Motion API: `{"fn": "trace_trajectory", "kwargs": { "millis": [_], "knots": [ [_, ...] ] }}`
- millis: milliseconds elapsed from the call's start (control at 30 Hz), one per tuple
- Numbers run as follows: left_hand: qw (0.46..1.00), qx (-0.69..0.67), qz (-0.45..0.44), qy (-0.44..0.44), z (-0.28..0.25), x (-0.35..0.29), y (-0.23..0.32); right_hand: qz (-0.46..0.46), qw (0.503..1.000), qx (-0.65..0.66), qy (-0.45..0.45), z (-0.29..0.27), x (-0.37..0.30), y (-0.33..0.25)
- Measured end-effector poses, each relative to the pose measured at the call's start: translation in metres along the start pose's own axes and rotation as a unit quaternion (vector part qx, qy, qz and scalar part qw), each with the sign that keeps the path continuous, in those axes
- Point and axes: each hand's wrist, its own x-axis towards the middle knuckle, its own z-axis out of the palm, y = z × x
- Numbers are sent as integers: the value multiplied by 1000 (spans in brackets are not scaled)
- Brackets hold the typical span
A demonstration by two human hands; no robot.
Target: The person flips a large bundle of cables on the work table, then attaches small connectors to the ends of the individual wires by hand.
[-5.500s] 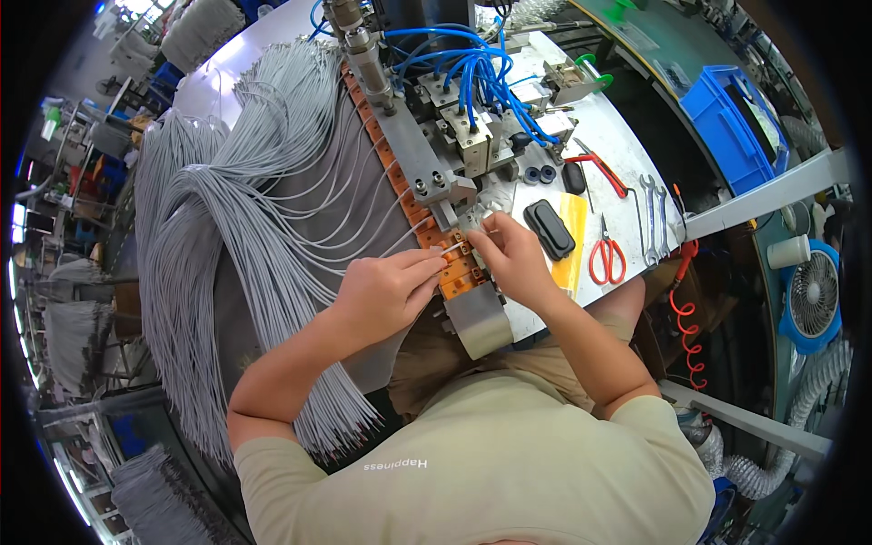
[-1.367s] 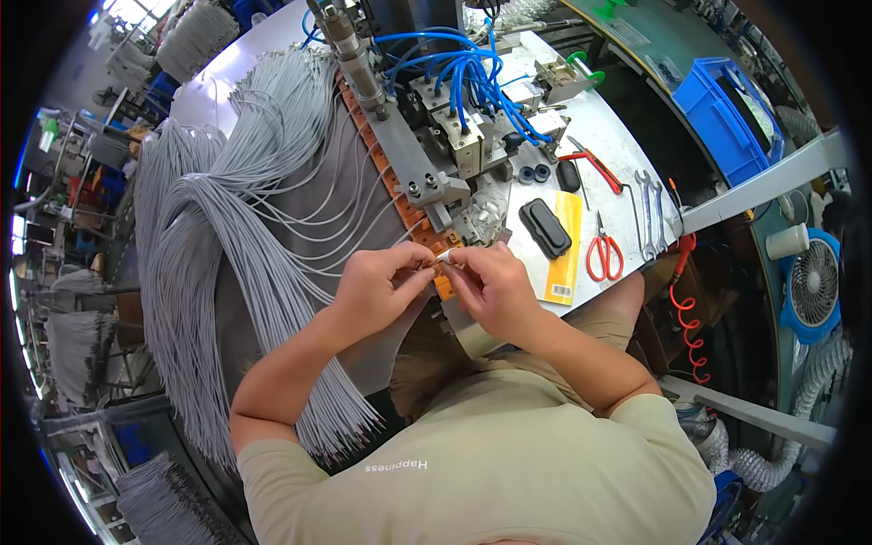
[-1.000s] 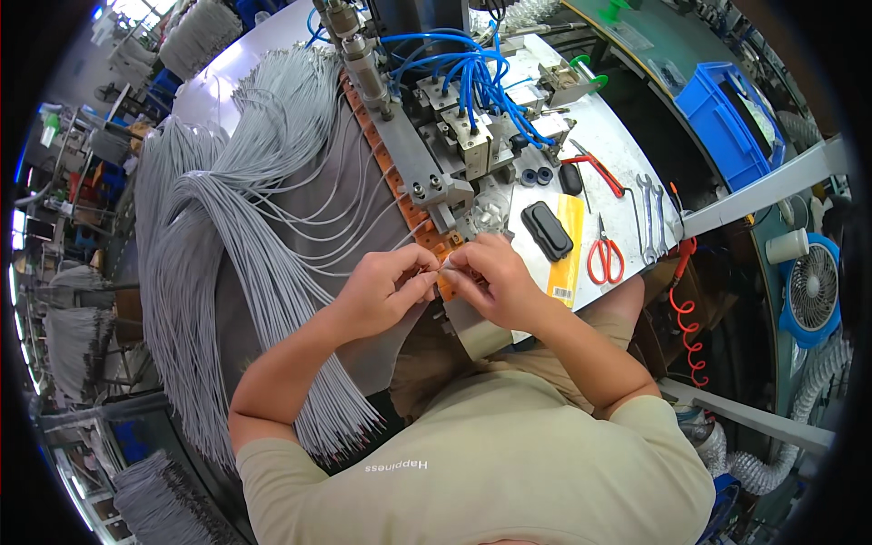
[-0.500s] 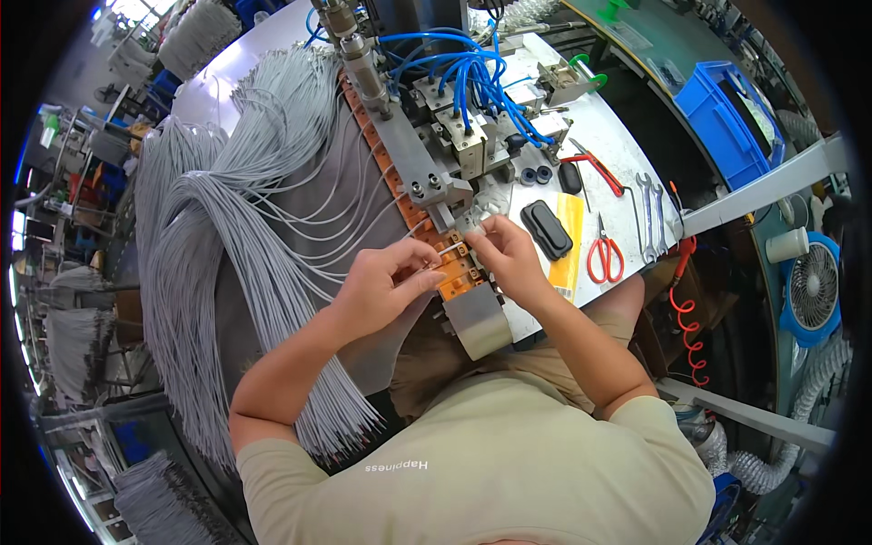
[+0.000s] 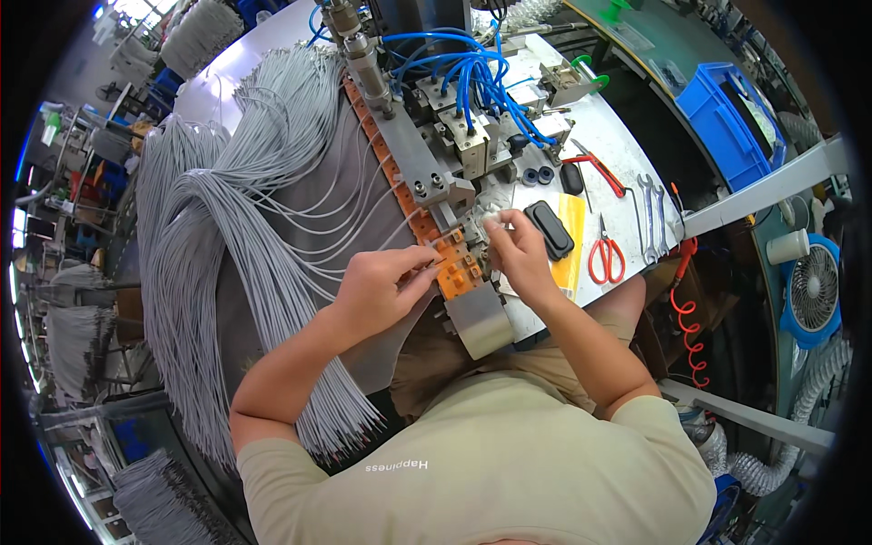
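Note:
My left hand [image 5: 386,286] is at the near end of an orange fixture strip [image 5: 451,272]. Its thumb and fingertips are pinched together over the strip's left side; whatever is between them is too small to make out. Off to the right, my right hand [image 5: 522,254] has its fingers closed together beside a heap of small clear-white parts [image 5: 495,198]. I cannot see what those fingers hold. Several grey cables [image 5: 318,218] run from a large bundle [image 5: 227,209] to the strip. A metal block [image 5: 480,320] forms the strip's near end.
Over the strip stands a metal machine [image 5: 413,163] with blue air hoses [image 5: 468,68]. On the white table to the right lie a black case [image 5: 549,229], a yellow packet [image 5: 570,238], red-handled scissors [image 5: 606,259], pliers [image 5: 601,173] and wrenches [image 5: 648,213]. A blue bin [image 5: 722,127] sits farther right.
My right hand has drawn away from the orange strip, slightly up and right, toward the clear-white parts. The left hand has shifted slightly left and stays by the strip.

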Motion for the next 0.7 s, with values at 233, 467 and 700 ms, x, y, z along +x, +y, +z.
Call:
{"fn": "trace_trajectory", "kwargs": {
  "millis": [233,467,700],
  "knots": [
    [979,-172,-103,-24,1,1,-2,-220,948,-229,-32,15,-42,-27],
    [992,-111,-59,0,4,2,1,-351,875,-331,-37,28,-37,-27],
    [993,-106,-48,-7,1,1,0,-311,896,-313,-51,31,-37,-26]
  ]
}}
